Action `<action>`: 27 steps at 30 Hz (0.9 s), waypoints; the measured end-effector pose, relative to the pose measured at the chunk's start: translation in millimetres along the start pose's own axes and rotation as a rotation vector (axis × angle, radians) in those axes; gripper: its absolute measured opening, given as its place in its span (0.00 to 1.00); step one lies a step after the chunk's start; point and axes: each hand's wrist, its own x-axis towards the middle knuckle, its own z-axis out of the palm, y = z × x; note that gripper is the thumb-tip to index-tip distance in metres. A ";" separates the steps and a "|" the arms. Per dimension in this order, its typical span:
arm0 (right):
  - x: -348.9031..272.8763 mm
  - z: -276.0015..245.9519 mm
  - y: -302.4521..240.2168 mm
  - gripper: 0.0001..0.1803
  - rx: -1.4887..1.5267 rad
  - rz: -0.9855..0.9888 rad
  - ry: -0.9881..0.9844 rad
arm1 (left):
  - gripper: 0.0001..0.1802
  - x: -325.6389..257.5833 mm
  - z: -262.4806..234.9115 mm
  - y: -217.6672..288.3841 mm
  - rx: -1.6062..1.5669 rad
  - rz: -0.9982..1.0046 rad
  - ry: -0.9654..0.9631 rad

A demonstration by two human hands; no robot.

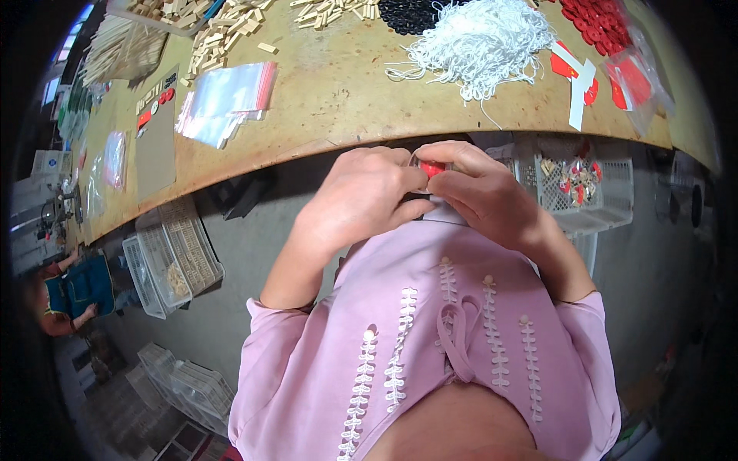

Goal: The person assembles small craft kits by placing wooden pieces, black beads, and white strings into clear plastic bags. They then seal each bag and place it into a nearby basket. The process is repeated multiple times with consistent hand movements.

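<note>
Just off the table's near edge, in front of my body, my two hands meet. My left hand (361, 192) is closed, thumb and fingers pinched at the left side of a small red piece (432, 167). My right hand (488, 188) pinches the same piece from the right, its thumb and forefinger over it. A clear, shiny edge like thin plastic shows beside the red, so it may lie in a small bag; the fingers hide most of it. On the table ahead are a pile of white string loops (484, 46) and a stack of clear zip bags (231, 100) with red edges.
Wooden blocks (223, 38), black rings (407, 17) and red rings (596, 23) lie along the table's far side. White and red pieces (576, 81) sit at right. A crate (615, 192) of filled bags stands below right; more crates (173, 257) and another person (77, 288) are left.
</note>
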 end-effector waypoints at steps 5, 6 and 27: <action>-0.4 -5.7 3.1 0.08 0.066 0.009 0.105 | 0.20 -7.8 -16.7 4.9 -0.205 -0.022 0.303; 0.4 -5.5 3.1 0.07 0.073 0.009 0.115 | 0.20 -6.0 -13.9 5.7 -0.113 -0.002 0.286; 6.7 -22.2 1.6 0.06 0.496 0.522 0.178 | 0.03 7.8 44.7 -5.1 -0.827 -0.199 0.629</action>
